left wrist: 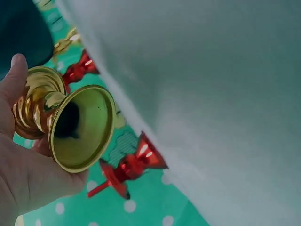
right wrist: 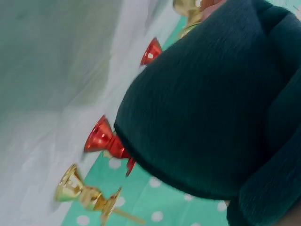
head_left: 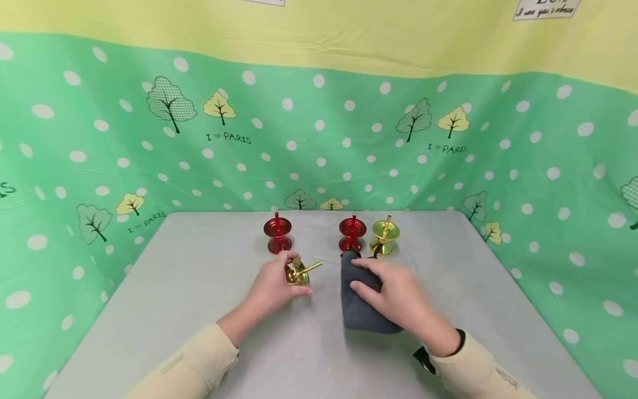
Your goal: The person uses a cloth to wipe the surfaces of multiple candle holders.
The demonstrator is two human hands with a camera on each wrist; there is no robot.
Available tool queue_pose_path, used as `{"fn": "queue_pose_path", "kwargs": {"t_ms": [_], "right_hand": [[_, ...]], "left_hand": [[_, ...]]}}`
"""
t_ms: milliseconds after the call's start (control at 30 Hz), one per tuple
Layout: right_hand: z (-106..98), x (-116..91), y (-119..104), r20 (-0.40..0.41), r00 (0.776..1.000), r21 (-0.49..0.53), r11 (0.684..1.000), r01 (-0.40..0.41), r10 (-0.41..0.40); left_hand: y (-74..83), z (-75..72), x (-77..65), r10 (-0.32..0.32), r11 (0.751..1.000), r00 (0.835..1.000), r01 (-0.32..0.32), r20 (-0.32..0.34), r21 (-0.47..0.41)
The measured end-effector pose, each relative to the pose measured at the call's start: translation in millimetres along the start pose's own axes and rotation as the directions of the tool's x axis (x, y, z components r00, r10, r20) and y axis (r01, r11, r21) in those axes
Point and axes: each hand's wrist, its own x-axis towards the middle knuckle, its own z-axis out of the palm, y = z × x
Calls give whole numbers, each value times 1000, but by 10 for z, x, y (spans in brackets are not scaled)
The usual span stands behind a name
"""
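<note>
My left hand grips a shiny gold candle holder between thumb and fingers. The holder is tipped on its side, its thin spike pointing right; the left wrist view shows its hollow base. With the right hand I hold a dark grey cloth pouch, thumb and fingers spread over its front. A black cord shows at the pouch's upper end. In the right wrist view the pouch covers most of that hand.
Toward the back of the grey table, one red candle holder stands at left. Another red one and a gold one stand side by side just beyond the pouch. A green and yellow dotted curtain surrounds the table.
</note>
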Motion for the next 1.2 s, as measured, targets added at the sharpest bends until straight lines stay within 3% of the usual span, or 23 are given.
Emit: {"fn": "queue_pose_path", "kwargs": {"t_ms": [167, 367, 500, 667, 767, 933, 1100, 1167, 1200], "right_hand": [[207, 221, -198, 37, 987, -140, 977, 162, -159], [498, 482, -248, 138, 944, -227, 919, 323, -298], [617, 566, -146, 148, 951, -264, 916, 301, -270], [694, 635, -52, 154, 952, -288, 909, 301, -266], [777, 697, -33, 145, 932, -325, 873, 363, -333], [916, 774, -26, 104, 880, -410, 786, 463, -464], [890, 792, 35, 92, 842, -448, 733, 512, -532], [793, 803, 136, 90, 838, -463, 722, 514, -538], [717, 804, 211, 79, 847, -474, 728, 496, -526]], "left_hand": [[-43, 46, 56, 9, 999, 999, -12, 46, 52], [-41, 138, 124, 103, 987, 990, -114, 94, 114], [-17, 167, 144, 125, 985, 987, -136, 102, 110], [-2, 145, 160, 90, 990, 990, -101, 110, 100], [-14, 131, 173, 94, 990, 991, -104, 97, 99], [-51, 112, 202, 116, 990, 990, -122, 77, 68], [-84, 108, 199, 114, 991, 990, -120, 82, 65], [-98, 112, 196, 103, 992, 992, -107, 76, 61], [-103, 112, 196, 93, 994, 993, -97, 71, 53]]}}
